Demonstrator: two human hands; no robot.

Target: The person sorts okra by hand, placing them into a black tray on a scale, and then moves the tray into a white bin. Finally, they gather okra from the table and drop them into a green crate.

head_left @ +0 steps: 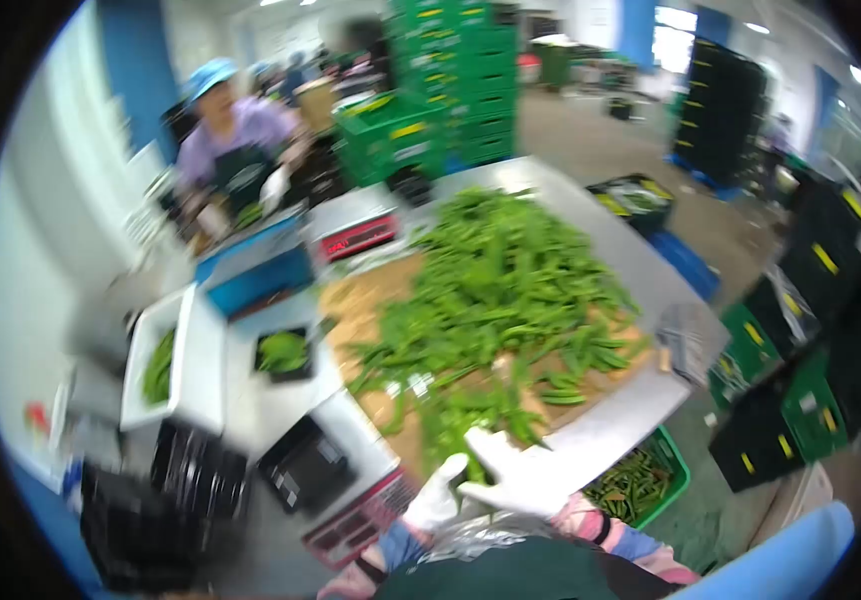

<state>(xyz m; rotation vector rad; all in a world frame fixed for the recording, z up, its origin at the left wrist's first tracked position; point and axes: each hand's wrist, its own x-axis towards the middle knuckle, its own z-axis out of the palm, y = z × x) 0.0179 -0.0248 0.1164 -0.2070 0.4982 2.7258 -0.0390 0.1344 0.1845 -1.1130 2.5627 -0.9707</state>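
Observation:
Both of my hands wear white gloves at the near edge of a large heap of green pods point(500, 260). My left hand point(436, 497) has its fingers curled together beside the pods, and a bit of green shows at its fingertips. What it holds, if anything, is too blurred to make out. To its right, my right hand point(518, 478) reaches over the near pods with thumb and fingers spread apart. The heap lies on a brown sheet point(355, 300) over a metal table point(630, 240).
A black tray point(305, 465) rests on a scale point(362, 518) at my left. Beyond are a tray of pods point(283, 352), a white bin point(200, 360) and another scale point(355, 235). A green crate point(678, 470) stands below right. Across the table is a co-worker point(240, 145).

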